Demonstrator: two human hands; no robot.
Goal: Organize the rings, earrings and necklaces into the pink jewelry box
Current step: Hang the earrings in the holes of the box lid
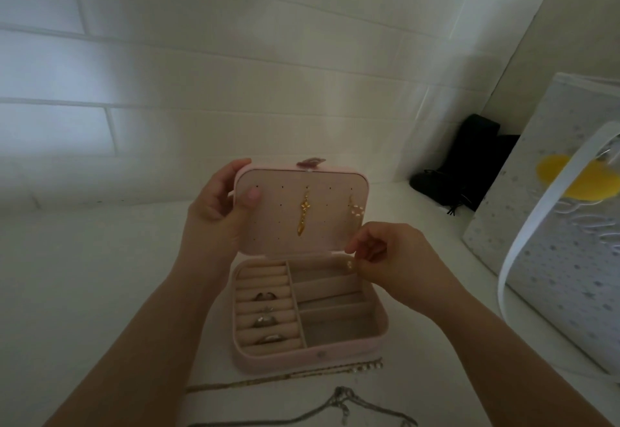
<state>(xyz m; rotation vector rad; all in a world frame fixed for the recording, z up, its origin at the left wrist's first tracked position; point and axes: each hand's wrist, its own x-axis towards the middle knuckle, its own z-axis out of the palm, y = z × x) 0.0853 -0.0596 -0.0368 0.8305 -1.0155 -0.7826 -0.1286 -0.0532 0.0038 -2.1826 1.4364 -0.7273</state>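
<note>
One pink jewelry box (342,351) stood open on the white tabletop (84,292), its lid (298,212) raised upright. Two earrings hung on the lid's perforated panel: a long gold drop earring (304,215) at the middle and a smaller pale earring (356,209) toward the right. Four rings (265,321) sat in the padded rolls of the box's left compartment; the divided compartments on the right looked bare. The left hand (219,203) gripped the lid's left edge, thumb pressed on the inner panel and fingers (231,166) curled behind it. The right hand (385,255) hovered just by the lid's lower right corner, its fingers bunched and pinching one small pale piece (350,265), too small to identify, above the rear right compartment. Two necklaces lay on the tabletop just in front of the box: a gold chain with pearls (302,374) nearest it, and a silver chain (339,405) further forward. To the right stood one patterned gift bag (543,242) with a white ribbon handle, and behind it one dark object (469,165) against the wall.
</note>
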